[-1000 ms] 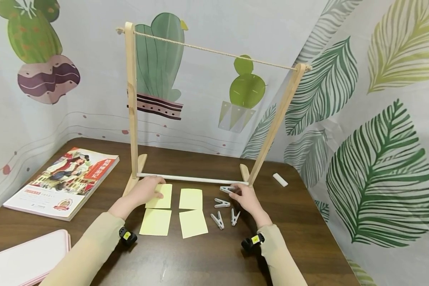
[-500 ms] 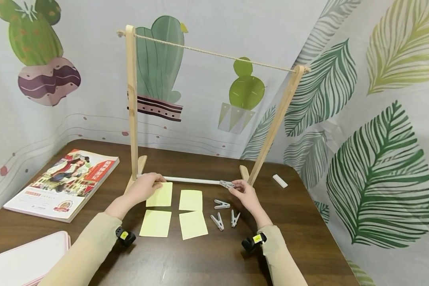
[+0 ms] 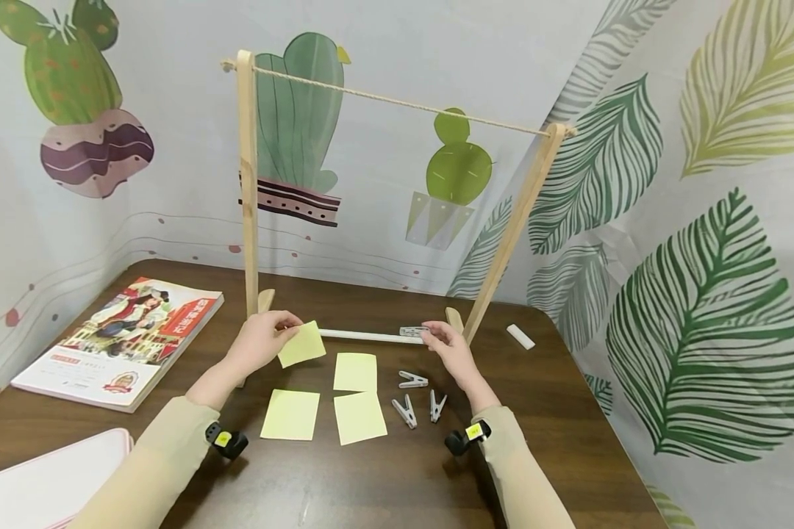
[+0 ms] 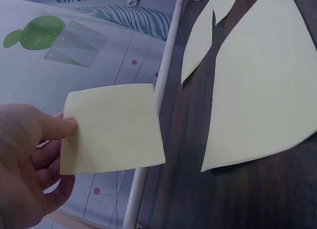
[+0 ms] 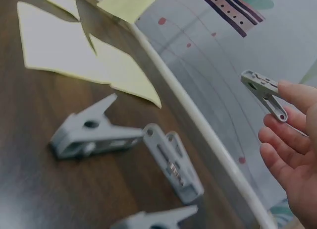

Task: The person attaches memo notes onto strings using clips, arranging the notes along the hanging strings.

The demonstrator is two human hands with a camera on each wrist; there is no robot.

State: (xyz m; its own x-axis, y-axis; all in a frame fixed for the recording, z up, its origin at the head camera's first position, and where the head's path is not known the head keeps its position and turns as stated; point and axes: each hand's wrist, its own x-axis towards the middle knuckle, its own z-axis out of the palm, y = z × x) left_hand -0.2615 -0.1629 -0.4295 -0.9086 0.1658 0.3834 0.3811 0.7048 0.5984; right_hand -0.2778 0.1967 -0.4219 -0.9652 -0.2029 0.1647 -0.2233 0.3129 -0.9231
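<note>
Pinching one yellow note (image 3: 303,345) — left hand (image 3: 258,344); gripping one grey clip (image 3: 413,331) — right hand (image 3: 453,353). On the bench (image 3: 344,485): three notes (image 3: 290,415), three clips (image 5: 99,135).

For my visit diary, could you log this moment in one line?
left hand: holds yellow note | right hand: holds gray clip | table: three more notes, three more clips | rope: strung between wooden posts

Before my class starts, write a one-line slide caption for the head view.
Left hand holds a yellow note, right hand a grey clip, below a rope between wooden posts.
</note>
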